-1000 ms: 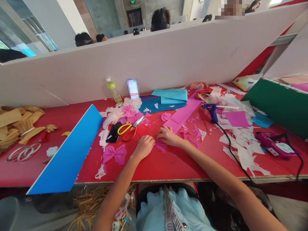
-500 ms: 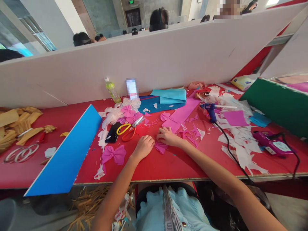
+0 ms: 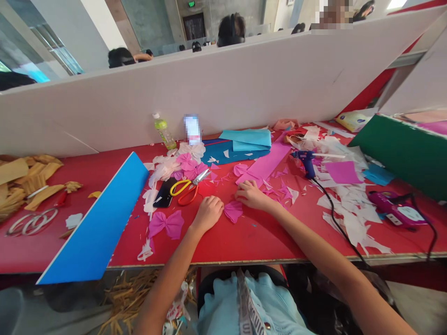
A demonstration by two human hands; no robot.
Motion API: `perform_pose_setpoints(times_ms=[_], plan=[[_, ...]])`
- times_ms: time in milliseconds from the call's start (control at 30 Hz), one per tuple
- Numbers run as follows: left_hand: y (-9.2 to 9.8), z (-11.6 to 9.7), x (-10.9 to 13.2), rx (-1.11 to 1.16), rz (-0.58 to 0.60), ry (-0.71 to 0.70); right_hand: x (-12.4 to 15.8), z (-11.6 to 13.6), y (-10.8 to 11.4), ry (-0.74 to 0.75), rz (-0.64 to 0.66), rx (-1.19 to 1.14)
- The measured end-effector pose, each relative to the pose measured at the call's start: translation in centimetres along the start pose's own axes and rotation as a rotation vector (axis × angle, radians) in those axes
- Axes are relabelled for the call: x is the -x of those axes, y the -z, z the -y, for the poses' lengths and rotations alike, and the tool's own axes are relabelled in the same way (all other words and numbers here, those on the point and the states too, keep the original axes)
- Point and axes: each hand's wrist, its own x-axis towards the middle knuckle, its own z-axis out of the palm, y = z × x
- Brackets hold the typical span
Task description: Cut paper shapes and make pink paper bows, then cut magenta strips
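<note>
A pink crepe-paper petal (image 3: 233,212) lies on the red table between my two hands. My left hand (image 3: 210,211) is closed at its left edge, with the fingers curled and the fingertips against the paper. Just beyond the petal's upper right edge, my right hand (image 3: 252,194) has bent, slightly parted fingers, and nothing shows in them. Yellow-and-red-handled scissors (image 3: 188,187) lie with blades partly apart, beside a black phone (image 3: 164,192). A pink paper bow (image 3: 166,224) rests left of my left hand. Past my right hand stretches a long pink paper strip (image 3: 267,160).
A blue board (image 3: 101,218) leans at left, a green board (image 3: 401,156) at right. A blue glue gun (image 3: 306,164) trails its cord towards the table edge. White paper scraps (image 3: 359,214) surround it. A bottle (image 3: 164,131) and lit phone (image 3: 192,129) stand by the white partition (image 3: 223,88).
My right hand has shifted right and slightly away from my left hand, uncovering more of the pink petal. My left hand stays nearly in place.
</note>
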Motion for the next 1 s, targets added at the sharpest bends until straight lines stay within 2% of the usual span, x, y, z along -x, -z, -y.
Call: perform_pose_setpoints(times_ms=[167,233,333,400,600,800,933,1000], plan=[[0.0,0.4,0.1,-0.063,-0.108,0.150,-0.1,0.7,0.2,-0.024,-0.166,-0.074],[-0.1,0.5,0.1,-0.079,-0.104,0.200,-0.1,1.1,0.0,-0.014,-0.190,-0.058],[-0.2,0.7,0.1,-0.088,-0.060,0.210,-0.1,1.3,-0.4,-0.023,-0.189,-0.035],[-0.3,0.7,0.1,-0.070,-0.077,0.213,-0.1,1.1,-0.6,-0.045,-0.202,-0.040],[-0.4,0.7,0.0,-0.068,-0.062,0.231,0.0,0.5,-0.6,-0.129,-0.319,-0.047],[-0.5,0.6,0.0,-0.056,-0.115,0.246,0.3,-0.1,0.1,-0.215,-0.444,-0.020],[-0.4,0.7,0.1,-0.008,-0.237,0.290,0.4,-1.0,0.5,-0.268,-0.532,-0.036],[-0.5,0.7,0.2,-0.021,-0.211,0.303,0.4,-1.4,0.6,-0.302,-0.562,-0.035]])
